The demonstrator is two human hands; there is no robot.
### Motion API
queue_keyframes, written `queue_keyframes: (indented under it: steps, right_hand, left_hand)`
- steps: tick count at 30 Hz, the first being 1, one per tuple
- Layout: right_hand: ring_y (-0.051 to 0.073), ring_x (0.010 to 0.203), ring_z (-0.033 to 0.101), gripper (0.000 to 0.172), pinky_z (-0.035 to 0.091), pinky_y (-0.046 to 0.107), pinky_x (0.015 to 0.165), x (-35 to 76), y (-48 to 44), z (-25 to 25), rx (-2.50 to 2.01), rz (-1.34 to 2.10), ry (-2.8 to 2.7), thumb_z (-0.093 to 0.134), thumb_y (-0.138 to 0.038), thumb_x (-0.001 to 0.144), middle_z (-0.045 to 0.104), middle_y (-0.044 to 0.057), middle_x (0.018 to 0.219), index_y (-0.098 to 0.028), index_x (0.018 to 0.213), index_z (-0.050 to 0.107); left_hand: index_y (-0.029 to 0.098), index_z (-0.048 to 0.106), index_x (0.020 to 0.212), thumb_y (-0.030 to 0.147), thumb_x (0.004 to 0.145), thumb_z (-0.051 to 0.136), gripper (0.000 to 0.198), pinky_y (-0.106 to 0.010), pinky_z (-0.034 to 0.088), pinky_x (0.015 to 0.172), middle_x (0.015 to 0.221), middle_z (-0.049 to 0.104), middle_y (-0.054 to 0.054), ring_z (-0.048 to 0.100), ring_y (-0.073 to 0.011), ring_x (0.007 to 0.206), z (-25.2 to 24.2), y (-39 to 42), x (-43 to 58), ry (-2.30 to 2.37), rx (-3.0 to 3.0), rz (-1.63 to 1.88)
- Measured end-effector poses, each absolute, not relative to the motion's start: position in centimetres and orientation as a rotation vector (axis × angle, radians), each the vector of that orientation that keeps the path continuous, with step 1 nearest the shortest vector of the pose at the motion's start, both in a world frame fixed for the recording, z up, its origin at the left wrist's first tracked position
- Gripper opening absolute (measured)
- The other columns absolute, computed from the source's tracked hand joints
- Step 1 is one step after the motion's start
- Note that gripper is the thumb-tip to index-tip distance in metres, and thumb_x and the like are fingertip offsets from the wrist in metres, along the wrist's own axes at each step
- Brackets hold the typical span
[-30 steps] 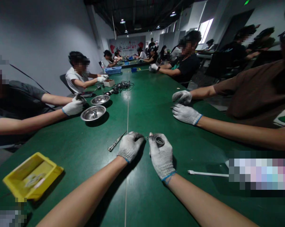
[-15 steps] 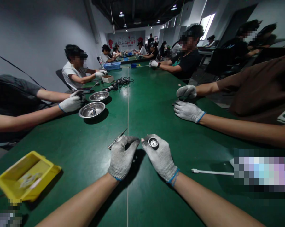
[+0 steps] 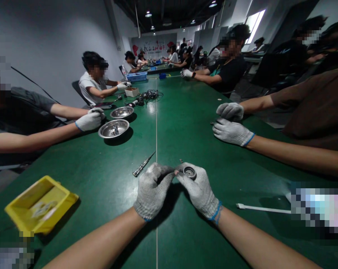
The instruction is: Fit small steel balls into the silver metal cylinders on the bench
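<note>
My left hand [image 3: 152, 190], in a white knitted glove, has thumb and fingers pinched together at the fingertips of my right hand. Anything in that pinch is too small or hidden to make out. My right hand [image 3: 198, 188], gloved too, is closed around a small round metal cup-shaped part [image 3: 189, 172], its hollow face turned up and holes showing inside. A slim screwdriver [image 3: 143, 164] with a clear handle lies on the table just beyond my left hand. Two tiny metal pieces [image 3: 181, 161] show just past my right fingers.
On the left is a yellow bin [image 3: 42, 203] with small pale parts. Two steel bowls [image 3: 113, 129] stand farther off, before a co-worker's gloved hands [image 3: 90, 120]. Another co-worker's gloved hands [image 3: 232, 129] work at right. A white cable [image 3: 264, 208] lies near the right edge.
The view has shifted, so the scene sits slightly farther right. My left hand has drawn clear of the screwdriver in the picture, and its fingertips now meet my right hand's. The round part is tilted slightly differently.
</note>
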State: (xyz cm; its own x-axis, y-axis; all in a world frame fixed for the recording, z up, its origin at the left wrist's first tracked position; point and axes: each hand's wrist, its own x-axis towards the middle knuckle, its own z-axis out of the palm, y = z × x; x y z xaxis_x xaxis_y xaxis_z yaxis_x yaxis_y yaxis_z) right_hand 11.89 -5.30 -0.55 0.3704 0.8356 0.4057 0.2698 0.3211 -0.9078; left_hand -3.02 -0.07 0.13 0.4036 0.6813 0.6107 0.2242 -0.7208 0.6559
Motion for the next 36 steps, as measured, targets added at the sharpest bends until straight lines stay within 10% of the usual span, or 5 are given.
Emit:
queue_keyframes:
  steps: [36]
  right_hand:
    - [0.018,0.062,0.064,0.019,0.051,0.027,0.06,11.6,-4.9,-0.5,-1.312,0.474,-1.192,0.065,-0.035,0.083,0.069,0.001,0.066,-0.022,0.071,0.061]
  left_hand:
    - [0.021,0.08,0.09,0.025,0.092,0.068,0.013,-0.03,0.057,0.077,0.083,0.076,-0.003,0.071,-0.0178,0.08,1.2,1.1,-3.1,1.021,2.022,1.26]
